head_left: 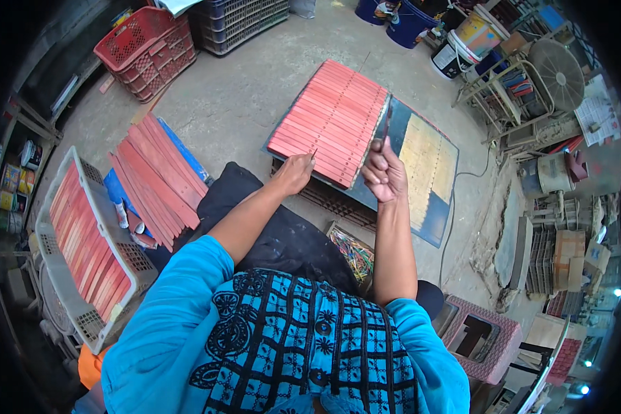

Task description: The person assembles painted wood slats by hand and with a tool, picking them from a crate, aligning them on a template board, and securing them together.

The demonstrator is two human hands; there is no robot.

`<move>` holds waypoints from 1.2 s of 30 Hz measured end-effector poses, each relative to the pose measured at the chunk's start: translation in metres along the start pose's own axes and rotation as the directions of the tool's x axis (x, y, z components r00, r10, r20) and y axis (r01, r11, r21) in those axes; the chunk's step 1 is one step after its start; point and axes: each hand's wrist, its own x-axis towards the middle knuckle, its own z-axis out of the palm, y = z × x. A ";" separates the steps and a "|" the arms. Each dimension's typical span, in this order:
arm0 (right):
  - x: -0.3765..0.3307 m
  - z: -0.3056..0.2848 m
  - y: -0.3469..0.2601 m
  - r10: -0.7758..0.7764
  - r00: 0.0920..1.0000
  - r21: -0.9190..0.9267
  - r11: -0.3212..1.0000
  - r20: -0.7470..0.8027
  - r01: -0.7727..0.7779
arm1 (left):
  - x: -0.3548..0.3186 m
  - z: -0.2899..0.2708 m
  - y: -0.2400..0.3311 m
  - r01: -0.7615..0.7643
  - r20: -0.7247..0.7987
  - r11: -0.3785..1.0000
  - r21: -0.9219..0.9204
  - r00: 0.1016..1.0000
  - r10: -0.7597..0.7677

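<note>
blue patterned shirt (290, 345) fills 6 o'clock, closest to the lens, both bare forearms running up from it toward the middle. left hand (294, 172) sits just left of centre, fingers pinched together on what looks like a thin stick or brush (too small to say which), its tip touching the near edge of the red painted strips (331, 121). right hand (385, 172) just right of centre, fingers curled shut around a thin dark tool that points up toward 12; it rests at the right edge of the same strips. strips lie side by side in a tight slanted block at about 12 o'clock from the hands, on a dark board (428, 172) that carries on toward 3 with a yellowish patch on it. black cloth (283, 234) over the lap under the arms, small box of coloured sticks (352, 252) beside it, between the forearms. loose pile of red strips (159, 179) on blue sheet at 9 o'clock, well apart from the hands. grey crate (83, 234) holding more red strips at 8 o'clock. red crate (148, 48) at 11 o'clock. paint buckets (462, 41) and a fan (555, 72) at 1 to 2 o'clock. pink stool (479, 338) at 4 o'clock. concrete floor (234, 96) under it all.
</note>
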 end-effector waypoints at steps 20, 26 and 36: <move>0.022 -0.010 0.003 0.205 0.943 -0.294 0.913 -0.263 -0.281 | -0.001 0.005 -0.005 -0.036 0.031 0.999 0.004 0.999 0.036; 0.025 -0.012 0.008 0.087 0.955 -0.559 0.794 -0.283 -0.238 | 0.004 0.002 -0.002 -0.038 0.039 0.999 0.007 0.999 0.038; 0.030 -0.019 -0.014 0.078 0.991 -0.251 0.963 -0.107 -0.103 | 0.004 -0.004 0.004 -0.029 0.014 0.999 -0.019 0.999 0.029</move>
